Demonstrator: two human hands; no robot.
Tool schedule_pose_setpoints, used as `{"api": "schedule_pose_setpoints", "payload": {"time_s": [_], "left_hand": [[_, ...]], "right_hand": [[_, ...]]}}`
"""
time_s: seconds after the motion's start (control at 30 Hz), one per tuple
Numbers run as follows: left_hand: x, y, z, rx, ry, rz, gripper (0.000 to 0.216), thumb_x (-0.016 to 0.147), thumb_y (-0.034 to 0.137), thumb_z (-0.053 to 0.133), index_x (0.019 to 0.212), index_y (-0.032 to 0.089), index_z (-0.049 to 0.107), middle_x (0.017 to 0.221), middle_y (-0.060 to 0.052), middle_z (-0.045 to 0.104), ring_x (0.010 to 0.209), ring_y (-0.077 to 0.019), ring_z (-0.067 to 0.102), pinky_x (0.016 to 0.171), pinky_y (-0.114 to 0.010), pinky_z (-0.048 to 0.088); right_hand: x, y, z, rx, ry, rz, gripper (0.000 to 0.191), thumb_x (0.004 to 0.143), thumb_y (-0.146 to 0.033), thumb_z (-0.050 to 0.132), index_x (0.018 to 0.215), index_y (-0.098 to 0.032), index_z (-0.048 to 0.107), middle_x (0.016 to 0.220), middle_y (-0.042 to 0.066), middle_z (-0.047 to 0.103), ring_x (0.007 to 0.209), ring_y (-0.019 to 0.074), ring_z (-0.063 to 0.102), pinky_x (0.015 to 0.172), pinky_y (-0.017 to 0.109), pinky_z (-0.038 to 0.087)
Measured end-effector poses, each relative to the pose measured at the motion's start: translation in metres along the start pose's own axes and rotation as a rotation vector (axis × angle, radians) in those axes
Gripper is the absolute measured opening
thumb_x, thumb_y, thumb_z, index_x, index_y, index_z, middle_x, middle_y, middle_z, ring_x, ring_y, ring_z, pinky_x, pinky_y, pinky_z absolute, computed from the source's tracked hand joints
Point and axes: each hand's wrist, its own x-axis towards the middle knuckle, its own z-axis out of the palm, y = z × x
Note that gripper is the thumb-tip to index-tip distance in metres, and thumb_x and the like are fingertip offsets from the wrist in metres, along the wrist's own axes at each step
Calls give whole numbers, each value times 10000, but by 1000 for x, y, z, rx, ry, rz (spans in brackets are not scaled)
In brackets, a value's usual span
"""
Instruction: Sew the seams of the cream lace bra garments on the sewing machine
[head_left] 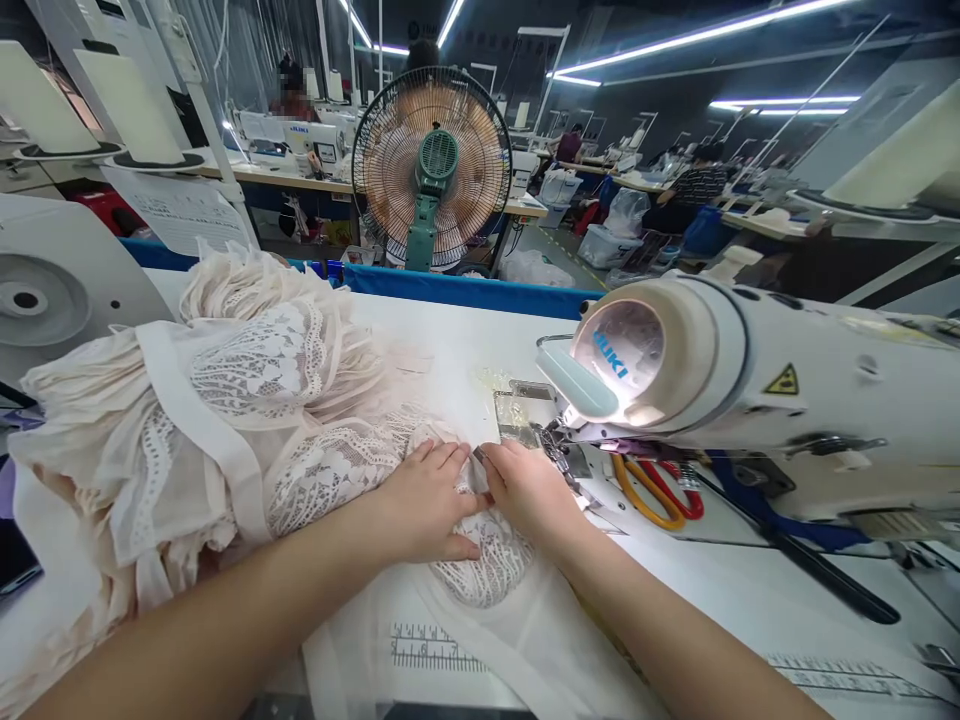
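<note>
We look down at a piece of cream lace cloth (480,565) lying on a white table (457,345), just left of the needle of a sewing machine (750,385). 2 bare hands rest on it, side by side and touching at the fingertips. The left hand (427,505) lies flat, fingers together and pressed down on the lace, thumb stretched out along its lower edge. The right hand (529,490) lies on the cloth beside the metal foot (559,452) of the machine, fingers bent toward the left hand; we cannot tell whether it pinches a fold or only presses. The lace runs on to the left into a large heap of the same cream cloth (217,410), ruffled and piled on the table. Near the front edge of the table we see a printed ruler scale (431,648), partly covered by the cloth. Behind the foot, under the arm of the machine, lie scissors (660,492) with 1 orange and 1 red handle. A blue strip (465,290) borders the far side of the table. Beyond it stands a green fan (431,165) facing us, and farther back are rows of other sewing tables, where people (694,185) sit under long ceiling lights.
</note>
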Motion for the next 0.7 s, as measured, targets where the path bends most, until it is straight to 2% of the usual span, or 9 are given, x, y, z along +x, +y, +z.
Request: {"api": "schedule_pose_setpoints", "payload": {"time_s": [0.3,0.53,0.7], "left_hand": [[3,-1,2,10,41,33,571,823,572,507,1329,314,445,1475,-161,137,1368,-319,103,1098,-486,82],[3,1,0,41,27,23,578,821,583,499,1335,327,435,1468,-166,164,1362,-329,128,1090,-492,102],[3,2,0,51,30,20,615,817,615,475,1363,347,383,1470,-162,162,1358,-346,128,1085,-500,106]], "right_hand": [[0,-6,-9,-120,-82,-46,144,818,-117,442,871,-155,570,775,36,477,558,108,323,508,251,171],[-2,-10,-13,-192,-186,-78,175,735,-50,496,864,-125,586,774,58,478,565,115,377,511,250,199],[-20,-2,-16,-224,-228,-16,174,734,-29,454,800,-136,575,732,39,442,477,90,253,455,251,160]]}}
